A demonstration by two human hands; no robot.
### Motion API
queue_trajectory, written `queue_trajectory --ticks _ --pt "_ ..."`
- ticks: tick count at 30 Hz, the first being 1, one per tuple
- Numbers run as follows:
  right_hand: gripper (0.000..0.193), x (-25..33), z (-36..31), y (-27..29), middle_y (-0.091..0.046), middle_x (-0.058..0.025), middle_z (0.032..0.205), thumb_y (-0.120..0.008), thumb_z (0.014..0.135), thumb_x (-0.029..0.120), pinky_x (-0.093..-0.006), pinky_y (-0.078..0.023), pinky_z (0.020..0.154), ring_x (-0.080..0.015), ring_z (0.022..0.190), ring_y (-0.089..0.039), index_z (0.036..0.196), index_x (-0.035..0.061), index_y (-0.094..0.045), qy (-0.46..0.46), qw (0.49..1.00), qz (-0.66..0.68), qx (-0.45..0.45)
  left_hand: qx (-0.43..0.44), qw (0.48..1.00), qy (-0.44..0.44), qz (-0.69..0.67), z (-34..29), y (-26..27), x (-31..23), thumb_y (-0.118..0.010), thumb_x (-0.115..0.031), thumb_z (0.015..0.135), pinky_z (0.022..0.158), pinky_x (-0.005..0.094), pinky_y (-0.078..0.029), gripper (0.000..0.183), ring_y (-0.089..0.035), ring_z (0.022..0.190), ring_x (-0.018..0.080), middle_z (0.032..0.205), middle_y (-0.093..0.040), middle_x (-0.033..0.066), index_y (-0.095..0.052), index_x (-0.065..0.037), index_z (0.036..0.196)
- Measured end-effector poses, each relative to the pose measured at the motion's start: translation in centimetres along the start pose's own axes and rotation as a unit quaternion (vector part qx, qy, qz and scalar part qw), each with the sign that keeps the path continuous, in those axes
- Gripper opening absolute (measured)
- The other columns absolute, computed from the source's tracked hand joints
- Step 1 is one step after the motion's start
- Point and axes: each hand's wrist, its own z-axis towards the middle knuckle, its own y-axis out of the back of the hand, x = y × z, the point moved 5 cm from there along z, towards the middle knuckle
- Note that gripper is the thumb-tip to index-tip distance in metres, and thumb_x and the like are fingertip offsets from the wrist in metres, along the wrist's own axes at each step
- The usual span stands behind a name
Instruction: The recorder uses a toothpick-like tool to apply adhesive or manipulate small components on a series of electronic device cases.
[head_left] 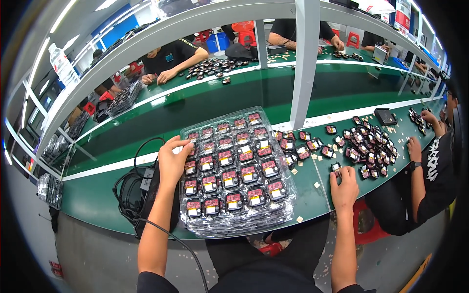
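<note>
In front of me lies a stack of clear plastic trays. The top tray's pockets hold rows of small black rounded-square devices with pink-red, white and yellow labels. At the tray's upper left edge, my left hand has its thumb and fingers closed at a device in the outer column, partly covering it. To the right of the stack, my right hand pinches a small black device just above the green table. Beyond that hand is a heap of loose devices.
Black cables and a dark box lie left of the trays. A white metal post rises behind them, beside a green conveyor belt. Co-workers sit across the belt and at right, where a person's arm reaches near the heap. Small beige pieces are scattered about.
</note>
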Motion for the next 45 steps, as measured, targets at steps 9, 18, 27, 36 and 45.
queue_trajectory --ticks 9,18,27,36,45 --pt "0.016 0.3 -0.1 0.2 -0.065 -0.0091 0.113 -0.074 0.090 0.020 -0.0493 -0.053 0.072 -0.0378 0.085 -0.070 0.097 0.0083 -0.066 0.003 1.000 0.014 -0.005 0.005 0.988 0.058 -0.140 0.4 -1.0 3.1 -0.081 -0.015 0.089 0.091 0.0314 -0.056 0.030 -0.071 0.107 0.0243 0.142 -0.061 0.0251 -0.077 0.007 0.109" --pt "0.016 0.3 0.0 0.2 -0.065 -0.0083 0.113 -0.074 0.090 0.020 -0.0481 -0.053 0.072 -0.0364 0.084 -0.071 0.098 0.0083 -0.067 0.001 1.000 0.017 -0.001 0.003 0.973 0.084 -0.216 -0.1 -1.5 3.0 -0.080 -0.015 0.091 0.080 0.0262 -0.053 0.020 -0.069 0.085 0.0114 0.098 -0.076 0.0109 -0.077 0.002 0.101" --pt "0.021 0.0 0.3 1.2 -0.067 -0.0106 0.101 -0.082 0.083 0.012 -0.0425 -0.051 0.067 -0.0318 0.082 -0.069 0.092 0.0043 -0.065 0.047 0.992 0.117 0.009 -0.029 0.995 -0.090 0.034 -0.3 0.4 -1.4 -0.073 -0.023 0.095 0.110 0.0422 -0.043 0.031 -0.059 0.127 0.0384 0.131 -0.064 0.0239 -0.068 0.000 0.117" --pt "0.049 9.6 -5.7 8.4 -0.074 -0.0156 0.118 -0.096 0.071 0.008 -0.0215 -0.045 0.051 -0.0051 0.057 -0.053 0.104 0.0043 -0.060 0.210 0.868 0.438 0.109 0.059 0.909 -0.413 -0.016 -11.9 0.0 -14.1 -0.084 -0.037 0.084 0.095 0.0458 -0.055 0.053 -0.066 0.117 0.0376 0.133 -0.063 0.0216 -0.069 -0.002 0.121" --pt "0.047 13.8 -9.5 9.7 -0.073 -0.0203 0.120 -0.094 0.076 0.017 -0.0238 -0.053 0.056 -0.0154 0.069 -0.068 0.105 0.0042 -0.060 0.212 0.794 0.525 0.222 0.226 0.851 -0.061 -0.470 -23.2 -3.5 -16.8 -0.093 -0.017 0.076 0.103 0.0423 -0.056 0.068 -0.066 0.120 0.0332 0.133 -0.061 0.0223 -0.062 0.007 0.132"
